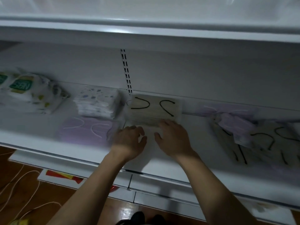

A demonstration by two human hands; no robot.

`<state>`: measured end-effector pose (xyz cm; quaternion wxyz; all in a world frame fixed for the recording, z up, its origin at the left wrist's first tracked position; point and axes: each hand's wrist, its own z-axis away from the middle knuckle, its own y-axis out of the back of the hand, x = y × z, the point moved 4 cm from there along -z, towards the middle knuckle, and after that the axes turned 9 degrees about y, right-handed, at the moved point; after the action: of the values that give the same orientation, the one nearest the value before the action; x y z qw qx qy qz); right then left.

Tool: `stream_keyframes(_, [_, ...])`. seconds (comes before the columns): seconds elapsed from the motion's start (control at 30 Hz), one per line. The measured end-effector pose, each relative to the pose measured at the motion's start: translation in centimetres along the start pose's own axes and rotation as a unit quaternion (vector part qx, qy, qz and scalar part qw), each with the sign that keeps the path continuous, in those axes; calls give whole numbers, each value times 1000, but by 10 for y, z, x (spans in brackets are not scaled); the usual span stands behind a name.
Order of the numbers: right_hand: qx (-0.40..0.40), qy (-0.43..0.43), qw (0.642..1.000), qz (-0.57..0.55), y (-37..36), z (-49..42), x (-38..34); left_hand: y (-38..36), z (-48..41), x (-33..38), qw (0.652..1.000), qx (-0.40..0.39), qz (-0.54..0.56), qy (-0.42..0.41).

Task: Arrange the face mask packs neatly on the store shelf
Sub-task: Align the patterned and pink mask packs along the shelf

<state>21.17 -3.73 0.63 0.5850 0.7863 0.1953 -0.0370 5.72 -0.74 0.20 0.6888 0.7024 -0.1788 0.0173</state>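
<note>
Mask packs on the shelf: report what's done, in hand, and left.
Done: the patterned stack and green-label packs sit stacked at left. In hand: the left hand and right hand are at the front edge of the beige stack. Left: the jumbled pile at right, perhaps the lone lilac pack.
</note>
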Motion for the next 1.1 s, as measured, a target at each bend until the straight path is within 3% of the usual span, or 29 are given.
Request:
stream_keyframes(0.1, [-34, -75, 997, -7, -1, 29, 2, -10, 5, 4, 999, -6, -6, -35])
stream_keyframes(0.33, [-7, -229, 968, 101, 20, 120, 35, -44, 17, 55, 983, -60, 31, -168])
stream_keyframes(0.4, [18, -263, 955, 137, 37, 138, 48, -51, 21, 79, 975, -106, 44, -190])
stream_keyframes(0.53, [83, -321, 925, 186, 71, 163, 67, -58, 27, 117, 965, -170, 37, -198])
stream_keyframes(0.67, [132, -347, 902, 219, 98, 175, 96, -61, 23, 152, 954, -209, 135, -164])
stream_keyframes(0.8, [110, -327, 906, 246, 116, 176, 139, -65, 11, 202, 937, -220, 253, -98])
stream_keyframes(0.87, [59, -324, 917, 223, 121, 173, 159, -67, 5, 227, 905, -249, 344, -11])
stream_keyframes(1.0, [19, -306, 937, 164, 129, 165, 193, -78, -4, 258, 776, -286, 530, 184])
stream_keyframes(1.1, [-31, -302, 948, 93, 120, 167, 220, -93, -8, 265, 680, -264, 622, 284])
